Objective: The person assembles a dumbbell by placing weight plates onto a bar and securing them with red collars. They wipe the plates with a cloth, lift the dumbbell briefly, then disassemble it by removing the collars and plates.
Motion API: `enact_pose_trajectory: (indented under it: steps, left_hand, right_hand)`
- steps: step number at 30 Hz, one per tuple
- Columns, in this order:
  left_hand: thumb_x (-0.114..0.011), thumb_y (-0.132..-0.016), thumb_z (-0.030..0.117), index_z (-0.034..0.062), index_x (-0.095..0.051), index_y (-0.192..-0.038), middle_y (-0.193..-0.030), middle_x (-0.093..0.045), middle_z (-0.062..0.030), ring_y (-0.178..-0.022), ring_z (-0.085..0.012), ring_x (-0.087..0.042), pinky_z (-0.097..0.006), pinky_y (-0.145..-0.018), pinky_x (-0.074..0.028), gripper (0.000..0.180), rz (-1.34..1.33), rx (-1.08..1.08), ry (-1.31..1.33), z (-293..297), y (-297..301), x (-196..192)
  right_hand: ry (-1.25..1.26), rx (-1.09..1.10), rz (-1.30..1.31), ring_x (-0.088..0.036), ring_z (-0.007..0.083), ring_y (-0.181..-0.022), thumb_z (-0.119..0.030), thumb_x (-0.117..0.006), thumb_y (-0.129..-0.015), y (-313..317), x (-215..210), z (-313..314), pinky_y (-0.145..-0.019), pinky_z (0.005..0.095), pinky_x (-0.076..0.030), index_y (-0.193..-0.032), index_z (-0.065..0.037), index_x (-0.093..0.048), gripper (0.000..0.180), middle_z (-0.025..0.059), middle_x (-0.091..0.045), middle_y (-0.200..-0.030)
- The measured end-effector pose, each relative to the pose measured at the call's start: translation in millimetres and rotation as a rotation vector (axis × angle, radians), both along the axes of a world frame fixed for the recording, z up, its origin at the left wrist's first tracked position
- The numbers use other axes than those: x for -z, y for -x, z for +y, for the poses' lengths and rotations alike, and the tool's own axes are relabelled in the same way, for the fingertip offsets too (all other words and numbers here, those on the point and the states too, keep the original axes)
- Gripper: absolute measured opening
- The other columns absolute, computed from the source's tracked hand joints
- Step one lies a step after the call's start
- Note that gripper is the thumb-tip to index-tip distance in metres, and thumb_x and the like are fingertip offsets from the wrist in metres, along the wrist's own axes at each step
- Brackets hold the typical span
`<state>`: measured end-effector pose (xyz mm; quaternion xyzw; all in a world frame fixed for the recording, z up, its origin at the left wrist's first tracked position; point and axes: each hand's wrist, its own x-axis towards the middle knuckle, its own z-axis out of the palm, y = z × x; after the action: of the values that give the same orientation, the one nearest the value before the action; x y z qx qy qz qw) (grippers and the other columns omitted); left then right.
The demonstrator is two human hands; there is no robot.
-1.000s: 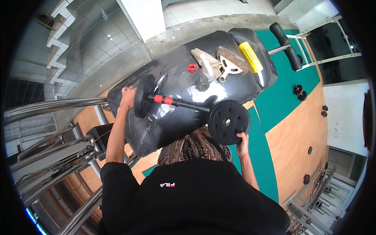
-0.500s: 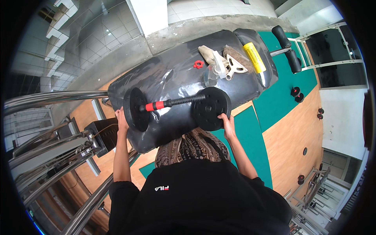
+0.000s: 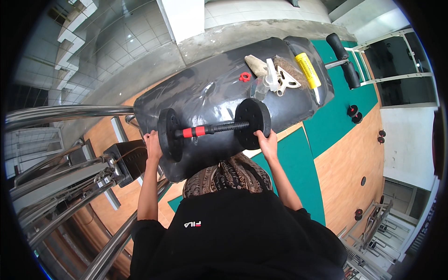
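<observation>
Nearest us are our black short-sleeved shirt [image 3: 242,228] and brown patterned fabric trousers [image 3: 226,175]. Beyond them, our right hand [image 3: 268,143] pinches the lower edge of a round black weight plate [image 3: 249,112], thumb on the plate. Our left hand [image 3: 153,144] touches the outer edge of a matching black disc [image 3: 169,121]; its fingers are partly hidden, so we cannot tell whether that grip is closed around it. A black threaded bar with a red-and-black sleeve [image 3: 195,131] joins the two, lying crosswise over the near side of a long black padded table [image 3: 196,88]; we cannot tell whether the plates touch it.

Farther across, we see a clear plastic spray bottle with a white head [image 3: 260,88], a white-handled brush with brown bristles [image 3: 287,81], a red star-shaped collar [image 3: 245,77], a yellow cylinder [image 3: 307,70] and a beige cloth [image 3: 255,65]. Off to the right, black-and-red dumbbells [image 3: 354,114] sit on the floor.
</observation>
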<state>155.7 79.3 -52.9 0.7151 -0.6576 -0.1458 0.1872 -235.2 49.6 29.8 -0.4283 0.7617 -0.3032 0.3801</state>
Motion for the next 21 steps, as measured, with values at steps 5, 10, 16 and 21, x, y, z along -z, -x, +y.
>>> enact_pose_trajectory:
  steps: [5, 10, 16, 21]
  left_hand:
    - [-0.063, -0.069, 0.016, 0.0045, -0.062, -0.087, -0.078, -0.056, -0.0154, -0.084, -0.0306, -0.054, -0.04, -0.083, -0.033, 0.021, -0.101, 0.069, -0.009, -3, 1, -1]
    - [-0.065, -0.069, 0.016, 0.0036, -0.062, -0.097, -0.077, -0.056, -0.0161, -0.082, -0.0311, -0.055, -0.04, -0.08, -0.034, 0.031, -0.112, 0.068, -0.015, 0, 5, 1]
    - [-0.061, -0.071, 0.006, 0.0039, -0.06, -0.099, -0.081, -0.061, -0.0152, -0.087, -0.0305, -0.058, -0.041, -0.08, -0.035, 0.028, -0.108, -0.061, -0.086, 19, 19, 9]
    - [-0.062, -0.071, 0.01, 0.0051, -0.06, -0.093, -0.083, -0.063, -0.014, -0.087, -0.03, -0.059, -0.041, -0.079, -0.037, 0.022, -0.158, -0.029, -0.145, 18, 19, 10]
  right_hand:
    - [0.064, -0.116, 0.242, -0.065, 0.0371, -0.078, -0.029, -0.069, -0.072, -28, -20, -6, -0.073, 0.0413, -0.05, -0.097, 0.003, -0.065, 0.04, 0.0234, -0.066, -0.081]
    - [0.176, -0.252, 0.351, -0.064, 0.0393, -0.084, -0.032, -0.07, -0.072, -74, -21, -13, -0.079, 0.0422, -0.05, -0.103, 0.002, -0.064, 0.047, 0.025, -0.065, -0.092]
    - [0.288, -0.326, 0.282, -0.063, 0.0383, -0.089, -0.031, -0.069, -0.073, -113, -13, -17, -0.081, 0.0416, -0.049, -0.107, 0.004, -0.062, 0.049, 0.0218, -0.065, -0.099]
    - [0.212, -0.453, 0.341, -0.062, 0.0384, -0.092, -0.038, -0.07, -0.074, -109, -21, -21, -0.081, 0.0426, -0.049, -0.116, 0.004, -0.055, 0.061, 0.0208, -0.063, -0.104]
